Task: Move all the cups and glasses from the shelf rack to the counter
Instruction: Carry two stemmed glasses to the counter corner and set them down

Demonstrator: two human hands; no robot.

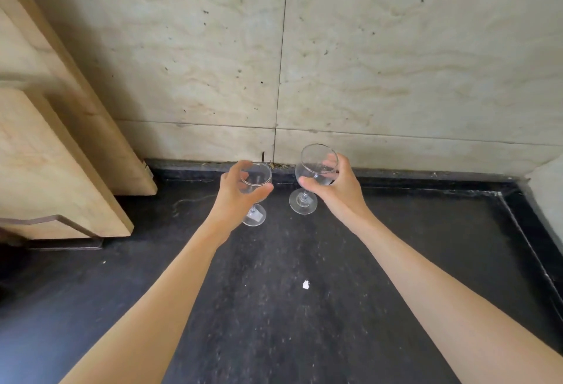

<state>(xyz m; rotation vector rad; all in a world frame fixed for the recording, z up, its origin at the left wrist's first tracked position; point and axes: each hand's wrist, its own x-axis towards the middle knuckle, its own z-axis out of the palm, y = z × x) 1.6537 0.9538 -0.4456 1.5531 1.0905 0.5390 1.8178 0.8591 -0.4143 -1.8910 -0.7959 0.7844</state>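
Two clear stemmed wine glasses are over the back of the black counter point(304, 322), close to the wall. My left hand point(239, 193) wraps the bowl of the left wine glass point(257, 178); its foot, with a small white sticker, is at the counter surface. My right hand point(335, 185) grips the bowl of the right wine glass point(316, 159), which is slightly tilted, its round foot at or just above the counter. I cannot tell whether either foot rests fully on the counter. The shelf rack is out of view.
A light wooden cabinet point(61, 155) stands on the left and juts over the counter. Beige tiled wall point(396, 63) runs along the back. A raised black rim point(524, 231) borders the counter on the right. A small white scrap point(305, 284) lies mid-counter.
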